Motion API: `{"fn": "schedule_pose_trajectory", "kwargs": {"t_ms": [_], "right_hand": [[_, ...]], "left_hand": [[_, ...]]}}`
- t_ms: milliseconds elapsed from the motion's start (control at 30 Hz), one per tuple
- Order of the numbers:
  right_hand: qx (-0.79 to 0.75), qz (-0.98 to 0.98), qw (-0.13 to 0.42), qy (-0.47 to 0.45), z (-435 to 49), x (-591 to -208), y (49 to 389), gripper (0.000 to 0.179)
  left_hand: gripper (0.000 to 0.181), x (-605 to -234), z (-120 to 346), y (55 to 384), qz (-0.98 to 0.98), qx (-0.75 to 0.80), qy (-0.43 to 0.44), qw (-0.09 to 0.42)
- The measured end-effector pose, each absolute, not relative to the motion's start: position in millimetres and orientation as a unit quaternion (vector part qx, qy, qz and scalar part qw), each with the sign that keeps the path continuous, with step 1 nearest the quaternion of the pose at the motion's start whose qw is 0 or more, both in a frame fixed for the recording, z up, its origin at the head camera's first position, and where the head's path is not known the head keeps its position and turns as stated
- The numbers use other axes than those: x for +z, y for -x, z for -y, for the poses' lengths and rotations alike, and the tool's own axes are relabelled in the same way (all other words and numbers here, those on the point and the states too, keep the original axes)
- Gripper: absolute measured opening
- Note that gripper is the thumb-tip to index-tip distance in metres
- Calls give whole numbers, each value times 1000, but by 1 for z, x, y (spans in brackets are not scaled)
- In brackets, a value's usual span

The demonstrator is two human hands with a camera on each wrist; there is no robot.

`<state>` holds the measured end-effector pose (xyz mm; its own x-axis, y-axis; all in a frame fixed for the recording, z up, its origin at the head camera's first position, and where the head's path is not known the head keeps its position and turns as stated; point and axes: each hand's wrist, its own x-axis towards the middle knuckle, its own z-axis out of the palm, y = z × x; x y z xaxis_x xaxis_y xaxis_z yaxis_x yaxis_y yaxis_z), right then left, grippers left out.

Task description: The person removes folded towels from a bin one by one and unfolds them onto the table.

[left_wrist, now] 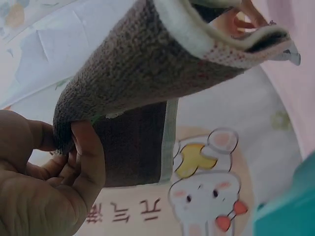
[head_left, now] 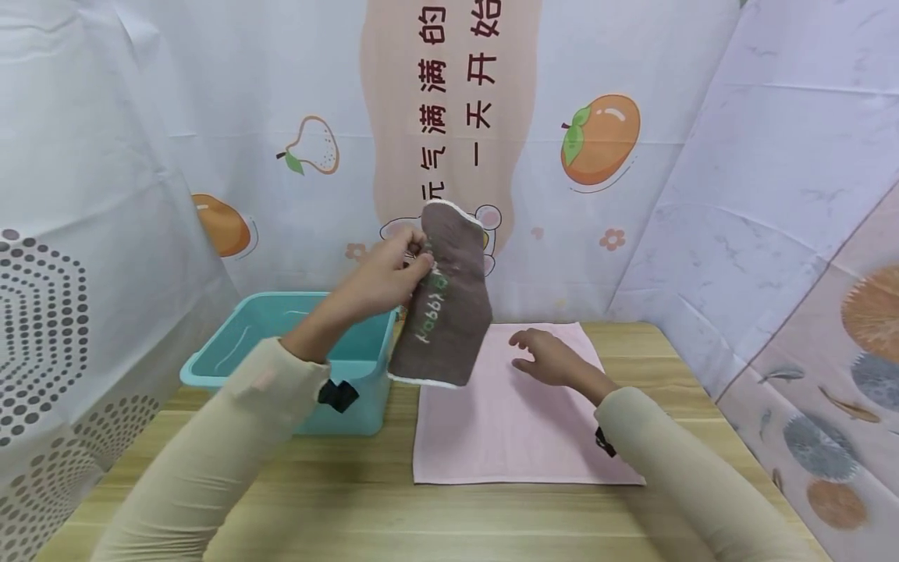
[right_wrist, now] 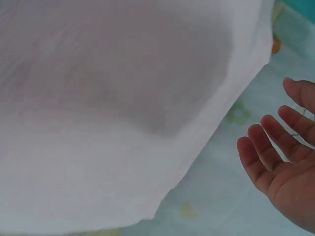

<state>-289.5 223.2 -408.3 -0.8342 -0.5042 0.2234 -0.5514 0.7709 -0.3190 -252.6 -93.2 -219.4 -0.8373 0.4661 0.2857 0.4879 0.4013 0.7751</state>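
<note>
A brown towel with white edges and green and white lettering hangs in the air, folded over. Its left edge is pinched between the thumb and fingers of my left hand. In the left wrist view, the left hand grips a bend of the brown towel. A pink towel lies spread flat on the table. Above its right part hovers my right hand, holding nothing. Its fingers look slightly bent and spread in the right wrist view, where the right hand is beside a pale cloth.
A turquoise plastic bin stands on the left of the wooden table, partly behind my left arm. A printed curtain hangs behind the table, with more patterned cloth at both sides. Dark straps sit at the wrists.
</note>
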Motion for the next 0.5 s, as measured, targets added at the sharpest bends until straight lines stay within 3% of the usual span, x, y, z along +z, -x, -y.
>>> {"fn": "schedule_pose_trajectory", "kwargs": {"t_ms": [333, 500], "right_hand": [[108, 950, 55, -288, -264, -424, 286, 37], [98, 945, 64, -307, -275, -431, 287, 23]], "left_hand": [[15, -268, 46, 249, 787, -547, 284, -28], [16, -287, 22, 243, 765, -575, 286, -45]]}}
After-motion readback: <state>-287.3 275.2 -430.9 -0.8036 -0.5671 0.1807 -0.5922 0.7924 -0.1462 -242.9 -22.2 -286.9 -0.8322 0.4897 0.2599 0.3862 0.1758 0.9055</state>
